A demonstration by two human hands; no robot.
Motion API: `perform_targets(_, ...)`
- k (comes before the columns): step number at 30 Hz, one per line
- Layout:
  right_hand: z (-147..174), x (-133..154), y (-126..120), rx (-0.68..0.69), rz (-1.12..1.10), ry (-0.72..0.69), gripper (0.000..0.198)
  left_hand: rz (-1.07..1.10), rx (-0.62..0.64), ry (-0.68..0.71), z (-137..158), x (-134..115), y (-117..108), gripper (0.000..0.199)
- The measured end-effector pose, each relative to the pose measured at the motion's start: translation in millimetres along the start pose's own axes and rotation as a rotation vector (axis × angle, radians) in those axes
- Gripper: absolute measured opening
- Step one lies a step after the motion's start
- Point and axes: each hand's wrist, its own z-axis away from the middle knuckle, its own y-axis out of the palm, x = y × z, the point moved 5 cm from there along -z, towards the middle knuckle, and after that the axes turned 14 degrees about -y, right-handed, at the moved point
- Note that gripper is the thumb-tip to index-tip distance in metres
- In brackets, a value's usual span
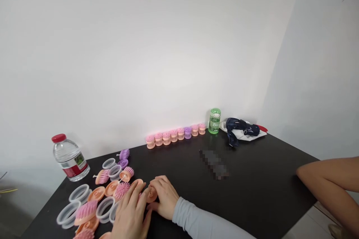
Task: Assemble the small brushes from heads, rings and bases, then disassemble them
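Observation:
My right hand (165, 197) has its fingers and thumb closed round an orange round cap (152, 195) near the table's front. Close beside it, my left hand (131, 209) is open, its fingers stretched over the loose parts, their tips near the cap. A bit of pink shows between the left fingers; what lies under that palm is hidden. Around the left hand lie pink bristle heads (122, 190), orange caps (112, 188) and clear plastic rings (105, 210). Farther back are a purple bristle head (124, 154) and a purple cap (122, 163).
Several assembled scalp brushes (166, 139) stand in a row along the wall. A water bottle (71, 158) is at the left edge, and a green canister (214, 121) is by the wall. A dark blue pouch (244, 127) rests at the back right. Another person's limb (328, 179) shows at right.

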Motion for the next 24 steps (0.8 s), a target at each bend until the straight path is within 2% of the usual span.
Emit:
perform_targets(8,1.9,-28.8,-28.5,-0.155,0.04,0.109,0.034,0.244,0.103,-0.105,-15.6,-37.9,8.1,0.038)
perform_targets(12,-2.1,-45.0,-50.0,-0.21,0.114,0.14,0.034,0.285,0.125,-0.029,-8.2,-53.6,16.5,0.041)
perform_targets(16,-19.0,-62.8,-72.9,-0.255,0.249,0.136,0.037,0.27,0.117,0.058,1.2,-55.0,27.7,0.045)
perform_targets(19,-40.5,-85.7,-99.7,-0.292,0.406,0.187,0.037,0.274,0.128,0.076,4.9,-51.1,35.4,0.046)
perform_targets(24,-73.1,-140.2,-168.0,-0.273,0.675,0.414,0.03,0.256,0.116,0.118,7.8,-44.1,38.3,0.042)
